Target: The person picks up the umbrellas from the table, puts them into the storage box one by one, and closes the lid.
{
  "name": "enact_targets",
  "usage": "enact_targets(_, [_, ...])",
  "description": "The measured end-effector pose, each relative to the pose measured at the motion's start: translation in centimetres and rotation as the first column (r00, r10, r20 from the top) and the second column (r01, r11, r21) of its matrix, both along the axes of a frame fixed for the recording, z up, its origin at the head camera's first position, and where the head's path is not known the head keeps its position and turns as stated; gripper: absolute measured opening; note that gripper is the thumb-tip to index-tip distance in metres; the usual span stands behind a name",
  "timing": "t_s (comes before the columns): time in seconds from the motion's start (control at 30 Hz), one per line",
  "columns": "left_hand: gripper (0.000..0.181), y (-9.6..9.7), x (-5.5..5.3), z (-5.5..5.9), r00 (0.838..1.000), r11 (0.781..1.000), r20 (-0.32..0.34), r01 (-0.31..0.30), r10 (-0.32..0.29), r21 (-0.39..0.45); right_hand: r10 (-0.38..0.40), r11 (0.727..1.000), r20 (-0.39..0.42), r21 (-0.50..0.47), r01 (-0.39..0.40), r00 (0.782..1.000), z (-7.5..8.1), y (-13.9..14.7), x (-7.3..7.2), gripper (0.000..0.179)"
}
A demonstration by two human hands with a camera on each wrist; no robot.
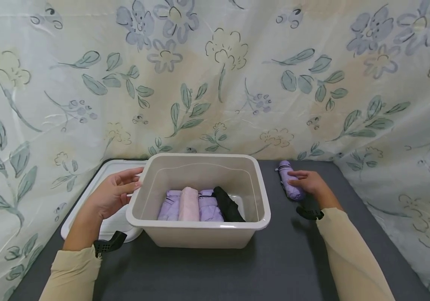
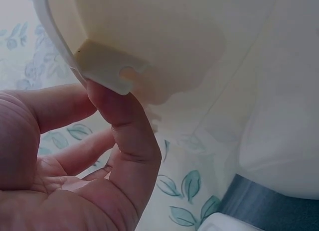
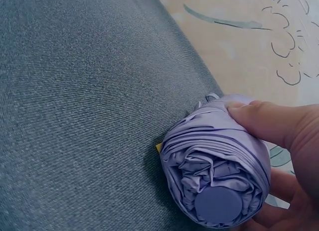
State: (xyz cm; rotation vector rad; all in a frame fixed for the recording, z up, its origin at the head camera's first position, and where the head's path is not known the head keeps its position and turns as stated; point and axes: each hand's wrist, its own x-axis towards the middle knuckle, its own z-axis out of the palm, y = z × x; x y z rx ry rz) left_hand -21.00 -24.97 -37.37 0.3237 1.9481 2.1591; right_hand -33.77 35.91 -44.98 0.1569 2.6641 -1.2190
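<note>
A beige plastic storage bin (image 1: 199, 234) stands at the middle of the table. My left hand (image 1: 115, 192) holds its left rim, a bent finger under the edge in the left wrist view. To the right of the bin lies a folded lilac umbrella (image 1: 291, 182), its round handle end (image 3: 218, 205) facing the right wrist camera. My right hand (image 1: 310, 186) grips that umbrella from its right side, thumb on top and fingers behind. Inside the bin, two lilac bundles (image 1: 169, 205), a pink bundle (image 1: 189, 205) and a black one (image 1: 227, 205) lie side by side.
A white lid (image 1: 103, 225) lies flat at the left, partly behind the bin and my left hand. Dark grey cloth (image 1: 215, 276) covers the table. A floral curtain (image 1: 215, 83) hangs along the back and both sides.
</note>
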Motion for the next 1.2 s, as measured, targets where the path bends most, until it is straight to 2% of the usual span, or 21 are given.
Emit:
enact_targets(0.3, [0.039, 0.0, -0.1, 0.1, 1.000, 1.000, -0.003, 0.004, -0.005, -0.009, -0.005, 1.000, 0.046, 0.022, 0.004, 0.999, 0.6, -0.4, -0.5, 0.063])
enact_targets(0.47, [0.042, -0.1, -0.1, 0.2, 1.000, 1.000, 0.007, -0.007, 0.007, -0.021, 0.011, 0.995, 0.054, 0.100, -0.016, 0.998, 1.0, -0.8, -0.9, 0.063])
enact_targets(0.57, [0.046, -0.3, -0.2, 0.3, 1.000, 0.999, 0.008, -0.017, 0.018, -0.048, 0.041, 0.992, 0.063, 0.115, -0.048, 0.997, 1.1, -1.0, -1.1, 0.063])
enact_targets(0.7, [0.049, -0.5, -0.3, 0.3, 1.000, 0.997, 0.012, -0.025, 0.026, -0.075, 0.066, 0.993, 0.090, 0.091, -0.074, 0.994, 1.3, -1.2, -1.2, 0.065])
enact_targets(0.97, [0.047, 0.0, -0.4, 0.3, 1.000, 0.999, 0.017, -0.013, 0.014, -0.052, 0.103, 0.995, 0.141, -0.012, -0.102, 0.985, 1.7, -1.2, -0.5, 0.066])
enact_targets(1.2, [0.048, -0.2, -0.6, 0.3, 1.000, 0.998, 0.008, -0.016, 0.016, -0.054, 0.103, 0.991, 0.177, -0.107, -0.085, 0.979, 1.4, -1.8, -0.4, 0.070])
